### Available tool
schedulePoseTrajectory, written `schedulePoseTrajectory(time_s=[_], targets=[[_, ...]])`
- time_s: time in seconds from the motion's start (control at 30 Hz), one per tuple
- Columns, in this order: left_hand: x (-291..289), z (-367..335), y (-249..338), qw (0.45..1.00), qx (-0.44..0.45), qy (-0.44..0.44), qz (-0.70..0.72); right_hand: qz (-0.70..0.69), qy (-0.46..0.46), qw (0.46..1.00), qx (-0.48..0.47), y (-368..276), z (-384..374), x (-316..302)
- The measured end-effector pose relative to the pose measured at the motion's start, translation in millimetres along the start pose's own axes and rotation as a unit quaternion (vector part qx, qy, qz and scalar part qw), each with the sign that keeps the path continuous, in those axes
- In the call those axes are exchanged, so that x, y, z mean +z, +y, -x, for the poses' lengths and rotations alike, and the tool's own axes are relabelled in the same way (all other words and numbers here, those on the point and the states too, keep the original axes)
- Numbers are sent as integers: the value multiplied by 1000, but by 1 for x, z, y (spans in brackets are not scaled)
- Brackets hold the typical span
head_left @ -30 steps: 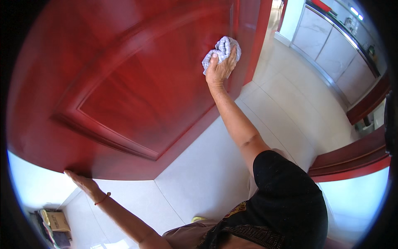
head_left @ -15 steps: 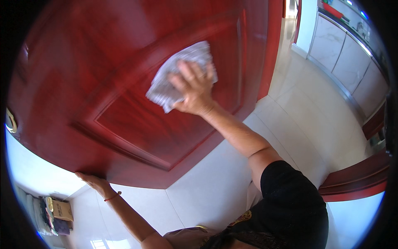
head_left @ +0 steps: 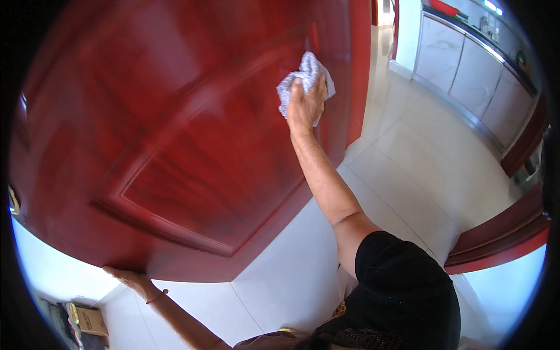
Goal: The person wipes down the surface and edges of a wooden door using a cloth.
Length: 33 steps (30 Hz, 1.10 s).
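Note:
A dark red wooden door (head_left: 204,169) with raised panel moulding fills the left and middle of the head view. My right hand (head_left: 308,106) is closed on a crumpled, pale grey-white cloth (head_left: 290,87), pressed against the door near the right side of its moulded panel. Part of the cloth bunches out above and beside the fingers. Down at the lower left, my left hand (head_left: 129,279) rests along the door's edge with its fingers stretched out; the door partly hides it. A thin red cord circles that wrist.
Pale floor tiles (head_left: 291,251) lie below the door. A red door frame (head_left: 496,242) stands at the right. Farther off are white cabinets (head_left: 478,73) under a dark counter. A cardboard box (head_left: 90,319) sits at the lower left, and a metal door handle (head_left: 14,201) shows at the left rim.
My right hand has moved right and slightly up across the door, and the cloth, spread wider before, is now bunched. My left hand stays at the door's edge. The view has shifted slightly.

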<state>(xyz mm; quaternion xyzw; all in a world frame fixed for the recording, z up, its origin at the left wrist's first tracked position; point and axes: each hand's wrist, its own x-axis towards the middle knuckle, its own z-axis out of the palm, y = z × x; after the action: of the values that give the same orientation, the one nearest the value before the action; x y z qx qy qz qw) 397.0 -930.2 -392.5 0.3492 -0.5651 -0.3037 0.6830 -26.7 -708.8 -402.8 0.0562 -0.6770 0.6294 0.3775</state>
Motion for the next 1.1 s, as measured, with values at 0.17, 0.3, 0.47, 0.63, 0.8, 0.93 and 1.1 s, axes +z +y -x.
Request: schedulePoseTrajectory(time_s=[0.17, 0.3, 0.47, 0.63, 0.8, 0.93, 1.1], targets=[[10, 0, -3, 1000, -5, -11, 19, 44, -101, 961, -252, -63, 54, -9], [1, -4, -9, 1000, 14, -1, -11, -27, -146, 899, -412, -70, 60, -12], [6, -2, -6, 998, 10, 31, -49, 68, -70, 956, -275, -3, -32, -28], [13, 1, -4, 999, -2, 28, -19, 66, -41, 995, -65, 55, -47, -17], [18, 4, 5, 999, -26, 47, -2, 76, -43, 988, -124, -13, -1, -11], [-3, -22, -32, 999, 10, 27, -19, 54, -124, 936, -325, -50, 37, -12], [8, -3, -6, 999, -6, 35, -22, 16, -212, 889, -405, -40, 10, -22]])
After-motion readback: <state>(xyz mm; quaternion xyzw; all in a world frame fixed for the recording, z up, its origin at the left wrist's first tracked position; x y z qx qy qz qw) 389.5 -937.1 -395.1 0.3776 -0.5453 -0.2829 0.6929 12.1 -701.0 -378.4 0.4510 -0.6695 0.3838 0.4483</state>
